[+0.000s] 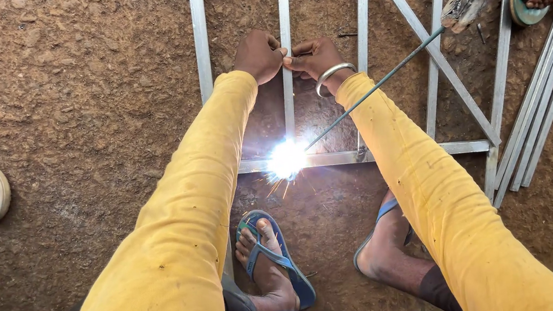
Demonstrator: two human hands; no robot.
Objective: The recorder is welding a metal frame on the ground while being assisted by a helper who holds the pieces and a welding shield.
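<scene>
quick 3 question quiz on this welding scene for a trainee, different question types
1. True or false: both the left hand and the right hand grip the same upright metal bar.
2. Multiple choice: the welding spark sits where the upright bar meets A) the loose bars stacked at right, B) the horizontal bar, C) the white shoe.
3. Fill in: the wrist of the right hand wears a silver ____.

Key: 1 true; 2 B; 3 bangle.
</scene>
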